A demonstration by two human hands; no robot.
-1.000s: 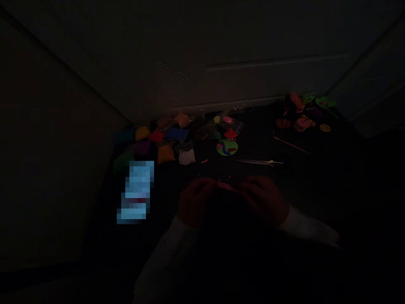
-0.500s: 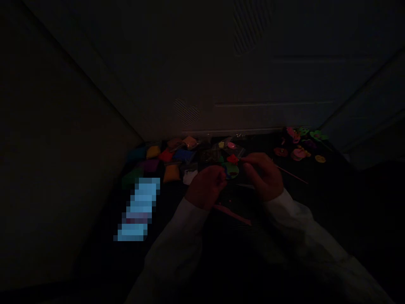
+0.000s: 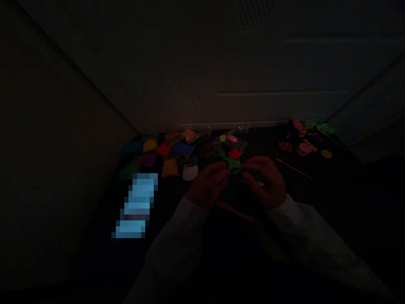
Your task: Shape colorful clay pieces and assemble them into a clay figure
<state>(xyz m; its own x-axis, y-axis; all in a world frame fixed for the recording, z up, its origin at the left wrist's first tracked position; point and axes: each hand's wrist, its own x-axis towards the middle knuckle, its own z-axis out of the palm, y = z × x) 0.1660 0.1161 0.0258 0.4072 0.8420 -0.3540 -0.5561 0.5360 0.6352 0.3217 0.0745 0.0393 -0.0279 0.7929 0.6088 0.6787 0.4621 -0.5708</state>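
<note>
Left hand and right hand closed, fingertips pinching a green disc over the dark mat. Red piece just beyond it. Clay packets to the left, clay shapes and pink stick to the right, blurred blue patch left of the hands.
</note>
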